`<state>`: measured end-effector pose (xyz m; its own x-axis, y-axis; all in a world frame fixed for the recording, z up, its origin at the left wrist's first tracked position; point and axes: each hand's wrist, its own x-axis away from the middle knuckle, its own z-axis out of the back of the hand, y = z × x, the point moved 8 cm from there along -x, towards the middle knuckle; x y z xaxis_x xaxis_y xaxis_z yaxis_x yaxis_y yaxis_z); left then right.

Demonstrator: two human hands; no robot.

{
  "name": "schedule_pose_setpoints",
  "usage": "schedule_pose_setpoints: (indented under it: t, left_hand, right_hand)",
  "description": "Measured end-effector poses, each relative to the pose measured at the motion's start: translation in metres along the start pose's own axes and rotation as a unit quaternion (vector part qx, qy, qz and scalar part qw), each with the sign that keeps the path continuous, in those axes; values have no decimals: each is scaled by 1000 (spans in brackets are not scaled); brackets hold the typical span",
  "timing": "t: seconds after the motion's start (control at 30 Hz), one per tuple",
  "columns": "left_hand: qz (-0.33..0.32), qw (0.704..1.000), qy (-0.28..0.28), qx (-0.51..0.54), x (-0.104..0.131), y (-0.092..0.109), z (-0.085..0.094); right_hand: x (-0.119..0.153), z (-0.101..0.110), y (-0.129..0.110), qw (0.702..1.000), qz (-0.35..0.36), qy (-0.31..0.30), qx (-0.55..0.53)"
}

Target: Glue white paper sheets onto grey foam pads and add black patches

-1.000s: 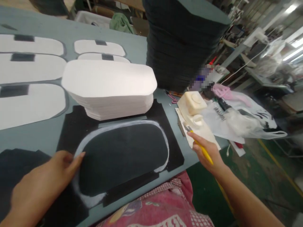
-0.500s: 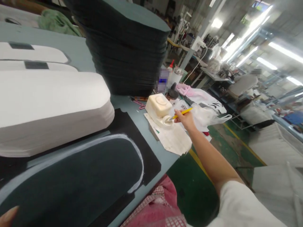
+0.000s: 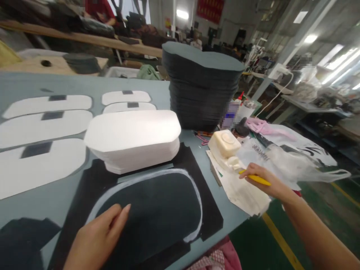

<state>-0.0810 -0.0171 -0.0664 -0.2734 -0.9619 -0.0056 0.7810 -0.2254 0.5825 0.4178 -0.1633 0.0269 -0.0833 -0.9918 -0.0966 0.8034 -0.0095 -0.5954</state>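
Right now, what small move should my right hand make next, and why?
Probably lift the brush off the cup: the right hand grips its yellow handle, front end at the cup, and the white band stops short along the near edge.

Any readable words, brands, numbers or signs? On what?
Nothing legible enough to quote.
Red wall banner: yellow characters, too blurred.
Pale plastic right of the cream container: dark lettering, too blurred.
White bag: large black characters, creased and blurred, can't be read surely.

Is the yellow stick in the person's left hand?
No, the right hand holds the yellow stick, while the left hand is at the dark sheet.
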Motion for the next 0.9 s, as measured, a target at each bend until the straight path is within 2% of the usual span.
schedule_pose_setpoints:
  t: [0.03,0.1,0.2,0.27,0.33,0.37,0.43,0.5,0.57,0.67,0.77,0.9]
  left_hand:
    - [-12,1000,0,-7,-2,6,-1]
    - [-45,999,-9,-12,-5,19,-4]
    - [-93,995,-16,-16,-10,39,-1]
    - [-146,989,-3,-31,-16,56,7]
    - [-217,974,39,-54,-26,77,22]
    - [-256,962,69,-69,-33,88,31]
    - [-324,931,128,-113,-52,109,45]
    - [-360,904,160,-169,-76,124,51]
    - [-355,894,158,-223,-102,130,50]
    - [-307,903,127,-271,-130,125,47]
    - [-283,907,107,-293,-134,119,45]
    - [-265,909,111,-304,-130,117,47]
  right_hand:
    - [5,0,2,1000,-2,-13,-4]
    - [14,7,15,998,-49,24,-23]
    - [33,18,53,971,-193,117,-81]
    - [42,19,73,949,-261,132,-115]
    - [40,23,77,948,-271,127,-105]
    - [34,27,71,954,-261,126,-81]
    - [17,34,45,966,-219,138,-19]
    - [-7,35,2,974,-154,164,23]
    - [-32,27,-49,978,-75,195,28]
    - [-72,3,-119,982,44,183,0]
    - [-112,-15,-165,983,114,138,-38]
    - [-170,-30,-200,978,125,94,-135]
